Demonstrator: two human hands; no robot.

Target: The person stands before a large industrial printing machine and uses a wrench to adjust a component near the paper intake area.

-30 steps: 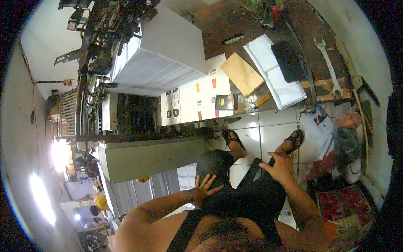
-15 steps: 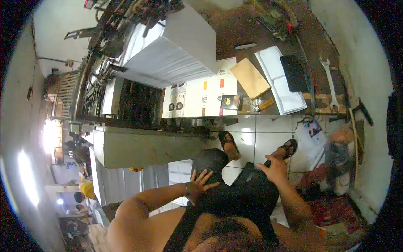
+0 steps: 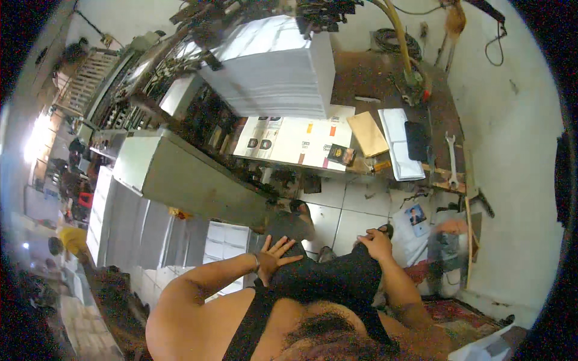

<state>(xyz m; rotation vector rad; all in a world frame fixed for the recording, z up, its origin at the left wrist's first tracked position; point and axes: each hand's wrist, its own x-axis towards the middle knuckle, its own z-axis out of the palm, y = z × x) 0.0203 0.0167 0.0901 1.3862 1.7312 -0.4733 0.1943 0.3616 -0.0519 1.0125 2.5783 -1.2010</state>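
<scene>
My left hand (image 3: 278,256) lies flat on my left thigh, its fingers spread over the black cloth (image 3: 286,231). A band circles that wrist. Over my right knee rests my right hand (image 3: 376,245), its fingers loosely bent and apart. I see nothing held in either hand. Ahead of my knees is a bench (image 3: 444,129) with a printed sheet (image 3: 286,139) along its near edge. Behind the sheet rises a tall stack of white paper (image 3: 271,78).
On the bench lie a tan envelope-like piece (image 3: 368,134), folded white paper (image 3: 400,147), a black phone-like slab (image 3: 416,141), a small dark packet (image 3: 341,154) and a wrench (image 3: 452,159). A grey-green machine panel (image 3: 180,171) stands at left. More paper stacks (image 3: 224,242) sit beside my left leg.
The view has turned, so the bench now slants and more of the far wall shows. Both hands stay resting on my legs. My knees appear closer together.
</scene>
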